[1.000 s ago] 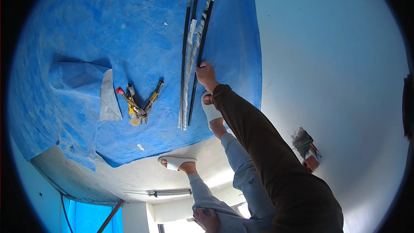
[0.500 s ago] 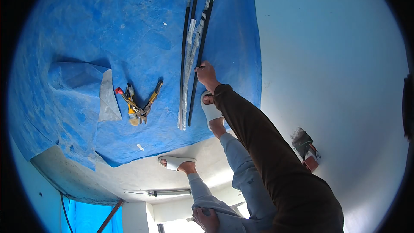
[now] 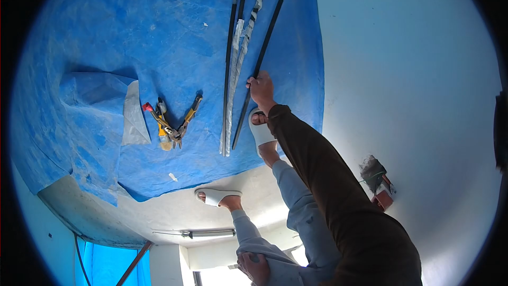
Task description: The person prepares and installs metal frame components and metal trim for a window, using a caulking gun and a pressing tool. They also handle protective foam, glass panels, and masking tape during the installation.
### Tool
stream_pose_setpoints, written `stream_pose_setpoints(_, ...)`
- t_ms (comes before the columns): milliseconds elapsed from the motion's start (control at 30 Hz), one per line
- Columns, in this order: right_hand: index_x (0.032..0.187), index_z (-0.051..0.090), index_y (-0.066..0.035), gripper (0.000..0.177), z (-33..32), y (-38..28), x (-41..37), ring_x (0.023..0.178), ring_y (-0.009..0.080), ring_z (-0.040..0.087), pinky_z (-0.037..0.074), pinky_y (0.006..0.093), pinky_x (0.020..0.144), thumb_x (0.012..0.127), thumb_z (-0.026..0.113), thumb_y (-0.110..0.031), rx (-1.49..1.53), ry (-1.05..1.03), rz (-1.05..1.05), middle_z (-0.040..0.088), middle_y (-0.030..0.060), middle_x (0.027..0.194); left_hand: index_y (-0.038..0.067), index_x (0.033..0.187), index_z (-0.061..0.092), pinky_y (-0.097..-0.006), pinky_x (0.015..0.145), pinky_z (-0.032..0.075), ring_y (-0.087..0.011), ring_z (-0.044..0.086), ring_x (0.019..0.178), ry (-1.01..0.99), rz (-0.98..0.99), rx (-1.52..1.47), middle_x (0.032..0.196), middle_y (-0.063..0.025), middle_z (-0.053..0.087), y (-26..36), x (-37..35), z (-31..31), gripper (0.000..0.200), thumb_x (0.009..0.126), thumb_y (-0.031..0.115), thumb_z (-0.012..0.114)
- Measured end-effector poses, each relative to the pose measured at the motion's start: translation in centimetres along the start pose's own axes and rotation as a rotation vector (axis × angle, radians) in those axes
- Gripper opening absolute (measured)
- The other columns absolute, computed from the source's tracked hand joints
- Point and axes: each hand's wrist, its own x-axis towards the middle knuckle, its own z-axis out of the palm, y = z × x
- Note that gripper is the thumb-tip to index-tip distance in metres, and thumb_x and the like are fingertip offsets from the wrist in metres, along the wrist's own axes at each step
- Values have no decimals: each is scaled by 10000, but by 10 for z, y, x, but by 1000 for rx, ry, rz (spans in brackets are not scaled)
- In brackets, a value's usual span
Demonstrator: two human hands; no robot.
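Observation:
My right hand point(image 3: 260, 88), in a brown sleeve, is closed around a thin black rod point(image 3: 271, 29) with a whitish upper end. The rod slants over the blue sheet point(image 3: 174, 47). Just left of it lie a rod wrapped in clear plastic point(image 3: 244, 47), tied near its top, and other dark rods point(image 3: 230, 47), roughly lengthwise. My left hand point(image 3: 254, 268) rests on my leg in grey trousers at the bottom, thumb and fingers apart with grey cloth showing between them.
Yellow-handled snips point(image 3: 186, 122) and a yellow-handled tool point(image 3: 163, 127) lie on the sheet beside its folded flap point(image 3: 136, 114). My white sandals point(image 3: 214, 197) are near its edge. A grey tube tool point(image 3: 211, 233) lies at the bottom, and a red box point(image 3: 382, 200) with dark items at right.
The upper end of the black rod has swung right, away from the plastic-wrapped rod. My right hand has shifted slightly right with it. My left hand has stayed on my leg.

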Motion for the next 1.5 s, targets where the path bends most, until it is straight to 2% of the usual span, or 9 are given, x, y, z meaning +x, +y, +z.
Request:
stream_pose_setpoints(133,944,500,17,210,-12,-2,1,646,331,622,507,430,613,874,659,-100,-265,-17,-20,588,147,738,70,864,506,-485,964,330,-333,491,1038,1,10,-1,1004,-112,524,-3,0,2,266,748,220,694)
stream_pose_setpoints(200,995,529,32,286,-8,-9,-6,647,357,606,488,487,611,861,694,-161,-730,369,-712,583,152,708,68,870,511,-482,956,331,-335,489,1037,-21,-2,22,1008,-112,523,-2,2,0,270,752,227,695)
stream_pose_setpoints(300,1033,550,40,380,12,-52,-22,679,382,594,469,519,622,845,732,-236,-714,397,-727,593,161,729,65,874,513,-482,946,331,-341,484,1045,-36,-1,6,1018,-119,523,5,2,-4,274,755,230,696)
stream_pose_setpoints(333,1033,550,40,380,18,-57,-24,679,382,594,469,519,622,845,732,-236,-713,398,-726,593,161,729,65,874,513,-482,946,331,-341,484,1045,-35,-1,7,1018,-119,523,-2,3,-1,274,755,230,696)
stream_pose_setpoints(400,1008,553,28,402,31,-62,-30,717,381,605,472,507,621,846,742,-287,-605,-142,-141,608,168,769,61,876,514,-481,938,332,-348,479,1052,-10,30,55,1023,-126,523,-17,5,7,279,756,233,699)
stream_pose_setpoints(500,966,555,16,378,41,-67,-32,739,381,622,480,501,625,857,740,-295,-691,-216,3,631,175,800,57,885,516,-480,943,331,-353,474,1057,-12,35,51,1029,-133,522,-22,4,10,286,754,233,700)
stream_pose_setpoints(1000,843,600,-11,223,30,-23,-26,745,382,644,478,496,645,847,723,-197,-522,-123,-222,633,181,704,64,871,495,-489,962,320,-349,475,1061,-26,28,27,1020,-124,514,-21,6,9,272,755,215,689)
stream_pose_setpoints(1100,851,618,-9,217,30,-17,-23,753,387,644,484,497,652,853,716,-202,-432,-168,-161,642,193,728,62,874,499,-483,963,321,-347,474,1063,-22,27,28,1025,-121,516,-19,6,10,272,759,218,689)
stream_pose_setpoints(1500,801,575,28,228,33,-37,-31,715,424,626,493,500,636,799,655,-186,-654,-65,-211,634,233,753,58,869,504,-470,931,342,-341,483,1039,-2,56,50,1007,-126,521,-25,7,15,261,752,205,686)
